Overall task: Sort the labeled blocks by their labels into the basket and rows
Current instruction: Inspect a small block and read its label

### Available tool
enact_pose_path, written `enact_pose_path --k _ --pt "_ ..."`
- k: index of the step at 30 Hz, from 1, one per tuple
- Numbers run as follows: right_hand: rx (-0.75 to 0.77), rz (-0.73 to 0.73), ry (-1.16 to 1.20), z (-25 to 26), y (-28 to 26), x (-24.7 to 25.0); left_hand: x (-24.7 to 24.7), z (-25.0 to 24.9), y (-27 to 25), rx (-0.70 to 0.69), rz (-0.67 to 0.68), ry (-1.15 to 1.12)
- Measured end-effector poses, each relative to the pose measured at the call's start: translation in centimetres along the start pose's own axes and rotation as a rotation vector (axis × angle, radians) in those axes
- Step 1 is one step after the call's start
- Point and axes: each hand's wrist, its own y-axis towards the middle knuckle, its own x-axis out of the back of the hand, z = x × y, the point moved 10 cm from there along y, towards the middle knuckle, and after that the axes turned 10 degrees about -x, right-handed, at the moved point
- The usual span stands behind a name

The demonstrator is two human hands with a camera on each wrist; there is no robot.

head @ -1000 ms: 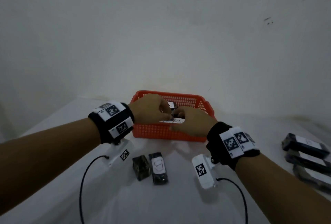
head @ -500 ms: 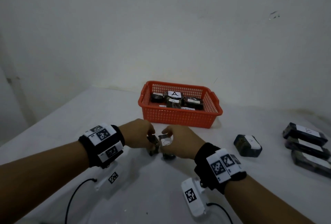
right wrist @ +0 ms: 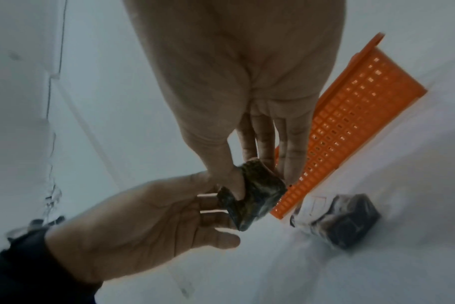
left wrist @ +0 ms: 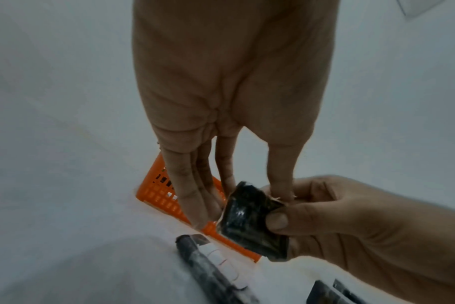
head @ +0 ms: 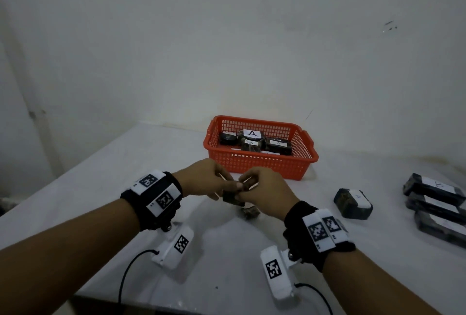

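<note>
A small dark wrapped block (head: 232,195) hangs just above the table, in front of the orange basket (head: 262,166). My left hand (head: 222,188) pinches its left side between thumb and fingers (left wrist: 195,207). On the other side, my right hand (head: 245,188) grips it with thumb and fingers (right wrist: 288,164). In the wrist views the block (left wrist: 249,220) (right wrist: 260,195) shows no label. Directly below it on the table lies a second dark block (head: 250,212) (right wrist: 343,224). Several blocks labelled A (head: 252,134) fill the basket.
One labelled block (head: 352,203) lies alone to the right of my hands. A row of long dark blocks with white labels (head: 432,188) runs along the table's far right. The wall stands close behind the basket. Cables trail from both wrist cameras near the front edge.
Both hands drew back from the basket to the two blocks in front of it. One of those blocks is now lifted and held between both hands.
</note>
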Motion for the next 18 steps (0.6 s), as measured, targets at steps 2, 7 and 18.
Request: enact_pose_path --k 2,7,18 --pt "-0.011 -0.022 0.129 -0.6 -0.7 1.6 -0.4 -1.0 -0.5 -0.034 0.004 -0.131" --pt "-0.017 -0.051 0.377 -1.9 -2.6 4.5 -1.7 -3.2 -0.9 -0.114 -0.07 -0.44" --pt "-0.103 -0.109 0.767 -7.6 -6.7 6.2 -6.2 -7.0 -1.7 -0.2 -0.104 -0.523"
